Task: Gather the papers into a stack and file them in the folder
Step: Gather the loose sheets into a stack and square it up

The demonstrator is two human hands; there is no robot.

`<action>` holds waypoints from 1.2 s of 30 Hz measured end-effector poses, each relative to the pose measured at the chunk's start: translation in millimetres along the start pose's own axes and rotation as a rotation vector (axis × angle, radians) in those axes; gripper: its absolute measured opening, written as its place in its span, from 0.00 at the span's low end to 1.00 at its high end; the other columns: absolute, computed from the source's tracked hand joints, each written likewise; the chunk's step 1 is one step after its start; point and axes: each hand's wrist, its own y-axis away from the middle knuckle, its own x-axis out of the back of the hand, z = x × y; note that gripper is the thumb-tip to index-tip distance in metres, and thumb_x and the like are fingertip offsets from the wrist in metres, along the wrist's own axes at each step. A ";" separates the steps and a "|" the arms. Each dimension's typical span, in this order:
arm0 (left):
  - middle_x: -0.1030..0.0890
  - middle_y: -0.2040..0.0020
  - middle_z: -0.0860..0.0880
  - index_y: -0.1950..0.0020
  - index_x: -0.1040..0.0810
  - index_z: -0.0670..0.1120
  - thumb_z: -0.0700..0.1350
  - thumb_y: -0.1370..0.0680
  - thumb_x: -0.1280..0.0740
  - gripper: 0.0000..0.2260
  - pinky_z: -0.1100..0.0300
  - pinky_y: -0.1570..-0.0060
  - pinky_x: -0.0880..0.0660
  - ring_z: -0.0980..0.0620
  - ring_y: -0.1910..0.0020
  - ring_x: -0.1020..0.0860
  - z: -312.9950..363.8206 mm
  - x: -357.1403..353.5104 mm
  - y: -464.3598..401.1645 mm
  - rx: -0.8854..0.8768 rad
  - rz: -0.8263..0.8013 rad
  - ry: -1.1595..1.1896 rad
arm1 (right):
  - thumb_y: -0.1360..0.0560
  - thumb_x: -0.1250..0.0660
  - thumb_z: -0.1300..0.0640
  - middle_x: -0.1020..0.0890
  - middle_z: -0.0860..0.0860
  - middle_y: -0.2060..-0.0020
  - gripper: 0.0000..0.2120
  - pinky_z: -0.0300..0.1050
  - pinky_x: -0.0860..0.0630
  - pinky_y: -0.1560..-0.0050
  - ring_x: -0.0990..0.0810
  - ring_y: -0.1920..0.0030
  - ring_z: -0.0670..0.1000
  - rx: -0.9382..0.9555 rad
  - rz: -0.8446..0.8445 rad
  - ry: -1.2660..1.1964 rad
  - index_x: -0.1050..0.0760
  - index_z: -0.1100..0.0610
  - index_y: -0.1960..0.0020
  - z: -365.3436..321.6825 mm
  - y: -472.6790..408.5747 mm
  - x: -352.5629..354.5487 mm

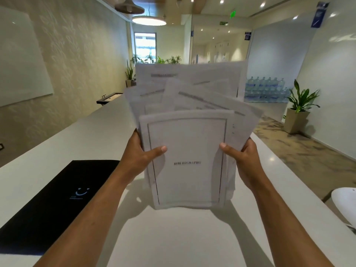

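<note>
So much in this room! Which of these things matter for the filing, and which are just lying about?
Part of the job:
- uneven bundle of white printed papers, held upright by the left hand and the right hand
- closed black folder, flat on the white counter

Just lying about:
- potted green plant
- stacked blue water bottles
- white chair

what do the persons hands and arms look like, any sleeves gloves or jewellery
Both the left hand and the right hand are bare: no gloves, and no rings on the fingers that show. Both forearms are uncovered all the way to the frame's bottom edge, with no sleeve, watch or bracelet in view. Thumbnails are short and unpainted.
</note>
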 end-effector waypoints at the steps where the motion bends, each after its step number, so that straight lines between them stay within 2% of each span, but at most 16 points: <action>1: 0.18 0.43 0.54 0.40 0.26 0.58 0.50 0.35 0.21 0.27 0.55 0.48 0.21 0.53 0.44 0.19 0.6 -2.3 0.8 -0.003 -0.010 0.011 | 0.33 0.27 0.60 0.15 0.51 0.48 0.22 0.46 0.19 0.49 0.17 0.47 0.52 -0.017 -0.004 -0.013 0.24 0.53 0.40 -0.2 2.3 -1.1; 3: 0.18 0.44 0.51 0.42 0.27 0.58 0.47 0.35 0.21 0.25 0.55 0.50 0.20 0.52 0.45 0.19 -1.3 -10.8 4.7 0.004 -0.010 0.022 | 0.35 0.27 0.61 0.15 0.52 0.50 0.22 0.46 0.19 0.51 0.16 0.49 0.53 -0.043 -0.002 -0.003 0.23 0.54 0.41 5.1 8.4 -5.1; 6: 0.18 0.46 0.52 0.43 0.27 0.57 0.45 0.34 0.22 0.24 0.63 0.55 0.21 0.55 0.48 0.19 -6.2 -27.4 11.3 0.007 0.064 -0.020 | 0.37 0.26 0.60 0.15 0.53 0.51 0.23 0.48 0.19 0.51 0.16 0.50 0.52 -0.075 0.046 0.035 0.24 0.55 0.42 15.0 16.7 -13.7; 11: 0.19 0.48 0.55 0.46 0.26 0.60 0.44 0.30 0.24 0.19 0.67 0.58 0.23 0.58 0.50 0.19 -3.9 -41.2 15.6 -0.011 0.144 -0.050 | 0.36 0.29 0.61 0.14 0.43 0.58 0.14 0.36 0.21 0.62 0.15 0.56 0.46 -0.043 0.101 0.075 0.21 0.48 0.52 11.4 19.2 -20.6; 14: 0.19 0.48 0.54 0.45 0.26 0.60 0.44 0.30 0.24 0.19 0.66 0.58 0.22 0.56 0.49 0.19 2.3 -41.7 15.7 -0.044 0.169 -0.042 | 0.34 0.29 0.59 0.15 0.38 0.59 0.13 0.33 0.21 0.62 0.16 0.56 0.43 0.007 0.117 0.097 0.22 0.45 0.53 1.4 17.5 -20.7; 16: 0.20 0.46 0.52 0.42 0.27 0.58 0.46 0.31 0.24 0.21 0.64 0.57 0.21 0.55 0.49 0.20 8.3 -38.9 16.1 -0.061 0.171 -0.031 | 0.35 0.28 0.56 0.16 0.40 0.56 0.16 0.36 0.19 0.58 0.17 0.53 0.43 0.020 0.112 0.123 0.24 0.44 0.49 -3.3 17.8 -18.0; 19: 0.21 0.45 0.50 0.41 0.29 0.58 0.47 0.32 0.24 0.23 0.60 0.55 0.20 0.54 0.47 0.20 15.9 -33.5 18.7 -0.106 0.154 -0.005 | 0.36 0.25 0.55 0.17 0.45 0.48 0.25 0.43 0.19 0.52 0.18 0.48 0.46 0.009 0.054 0.125 0.27 0.43 0.41 -5.9 22.0 -12.7; 22: 0.24 0.41 0.46 0.37 0.32 0.55 0.44 0.32 0.24 0.28 0.57 0.52 0.20 0.49 0.44 0.21 22.2 -31.8 18.4 -0.153 0.126 0.011 | 0.37 0.24 0.55 0.19 0.50 0.42 0.33 0.49 0.20 0.47 0.19 0.42 0.51 0.024 0.023 0.094 0.31 0.48 0.33 -6.5 24.4 -8.9; 25: 0.27 0.36 0.47 0.33 0.35 0.58 0.44 0.32 0.24 0.32 0.54 0.46 0.22 0.48 0.40 0.24 31.5 -33.4 14.2 -0.220 0.085 -0.046 | 0.38 0.23 0.53 0.18 0.48 0.43 0.33 0.47 0.20 0.48 0.19 0.43 0.51 0.039 0.011 0.077 0.29 0.44 0.35 -10.4 22.3 -8.9; 27: 0.30 0.34 0.50 0.31 0.37 0.58 0.45 0.32 0.23 0.35 0.61 0.43 0.24 0.54 0.39 0.27 38.7 -33.8 9.3 -0.282 0.080 -0.126 | 0.37 0.23 0.57 0.18 0.46 0.46 0.29 0.45 0.19 0.51 0.18 0.45 0.50 0.054 0.020 0.073 0.27 0.40 0.40 -15.1 19.4 -9.5; 30: 0.25 0.42 0.47 0.29 0.38 0.55 0.44 0.32 0.23 0.37 0.62 0.48 0.23 0.53 0.46 0.23 47.3 -32.5 1.2 -0.354 0.045 -0.179 | 0.36 0.25 0.60 0.20 0.49 0.44 0.30 0.52 0.18 0.48 0.19 0.43 0.52 0.079 0.041 0.071 0.28 0.40 0.39 -21.7 16.2 -10.5; 33: 0.23 0.44 0.50 0.32 0.34 0.55 0.46 0.31 0.24 0.32 0.67 0.50 0.24 0.55 0.47 0.23 52.5 -31.8 -5.3 -0.411 0.041 -0.267 | 0.36 0.25 0.61 0.28 0.51 0.33 0.36 0.62 0.24 0.40 0.26 0.35 0.58 0.138 0.062 0.095 0.33 0.38 0.34 -29.8 14.4 -12.3; 36: 0.22 0.47 0.53 0.40 0.26 0.49 0.46 0.30 0.24 0.21 0.69 0.49 0.26 0.58 0.47 0.23 49.5 -33.5 -6.6 -0.439 0.061 -0.286 | 0.36 0.26 0.63 0.28 0.54 0.32 0.39 0.63 0.24 0.40 0.25 0.37 0.58 0.185 0.071 0.075 0.35 0.40 0.31 -35.9 14.7 -13.0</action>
